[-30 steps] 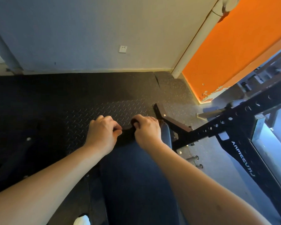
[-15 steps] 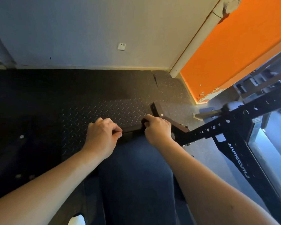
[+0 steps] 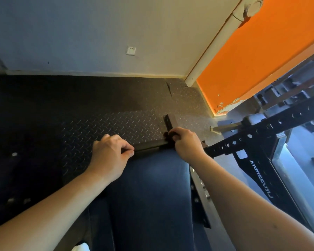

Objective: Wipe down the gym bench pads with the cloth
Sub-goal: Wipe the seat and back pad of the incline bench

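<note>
Hands x2: left hand [image 3: 111, 156], right hand [image 3: 187, 144]. Dark cloth strip [image 3: 149, 146] x1. Navy padded bench pad [image 3: 149, 196] x1. White sq. wall socket [image 3: 130, 51] x1.

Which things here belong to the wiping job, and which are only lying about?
For the job: cloth, bench pad, left hand, right hand.
Just around: black rack frame, wall socket, diamond-plate floor mat, white pipe.

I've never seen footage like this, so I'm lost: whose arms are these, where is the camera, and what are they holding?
No machine here: a person wears a camera on the head, looking down at their own arms. The left hand and right hand each grip an end of a dark cloth, stretched across the far end of a dark bench pad. Beyond lies a ridged floor mat; to the right stands a black holed rack.
</note>
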`<state>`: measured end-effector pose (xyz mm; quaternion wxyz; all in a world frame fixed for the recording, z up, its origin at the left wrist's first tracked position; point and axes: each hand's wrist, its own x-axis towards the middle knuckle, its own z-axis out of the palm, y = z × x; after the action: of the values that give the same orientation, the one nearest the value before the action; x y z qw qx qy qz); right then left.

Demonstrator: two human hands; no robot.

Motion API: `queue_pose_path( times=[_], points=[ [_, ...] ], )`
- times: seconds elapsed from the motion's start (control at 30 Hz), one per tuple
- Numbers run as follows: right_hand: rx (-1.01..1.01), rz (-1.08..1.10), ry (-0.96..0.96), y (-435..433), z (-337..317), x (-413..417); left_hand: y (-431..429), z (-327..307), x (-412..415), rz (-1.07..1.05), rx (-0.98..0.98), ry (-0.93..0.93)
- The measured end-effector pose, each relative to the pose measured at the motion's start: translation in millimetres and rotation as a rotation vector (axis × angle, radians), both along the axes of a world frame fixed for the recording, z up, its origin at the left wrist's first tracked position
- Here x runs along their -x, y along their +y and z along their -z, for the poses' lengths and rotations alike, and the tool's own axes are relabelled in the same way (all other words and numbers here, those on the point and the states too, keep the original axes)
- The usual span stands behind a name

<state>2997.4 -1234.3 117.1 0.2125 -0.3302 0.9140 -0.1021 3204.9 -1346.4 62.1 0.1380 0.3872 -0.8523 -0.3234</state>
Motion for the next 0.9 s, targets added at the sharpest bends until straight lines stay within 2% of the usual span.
queue_pose_path(
  times=[0.17, 0.27, 0.47, 0.6, 0.77, 0.9],
  points=[
    [0.015, -0.169, -0.046, -31, 15, -60, 4, 1, -3, -0.034, 0.005, -0.020],
    [0.011, -0.254, -0.067, -31, 11, -55, 1, 1, -4, -0.038, -0.007, -0.024],
    [-0.025, -0.113, 0.004, 0, -2, 8, 0, 2, -2, -0.046, -0.043, -0.017],
    [0.015, 0.035, 0.017, 1, 5, 6, 4, 2, 1, -0.055, -0.037, -0.006],
    [0.068, -0.151, -0.063, -26, 20, -60, 6, 4, -2, -0.079, -0.010, -0.003],
    [0.046, -0.219, -0.076, -19, 8, -46, 4, 4, -4, -0.078, -0.022, -0.009]
  ],
)
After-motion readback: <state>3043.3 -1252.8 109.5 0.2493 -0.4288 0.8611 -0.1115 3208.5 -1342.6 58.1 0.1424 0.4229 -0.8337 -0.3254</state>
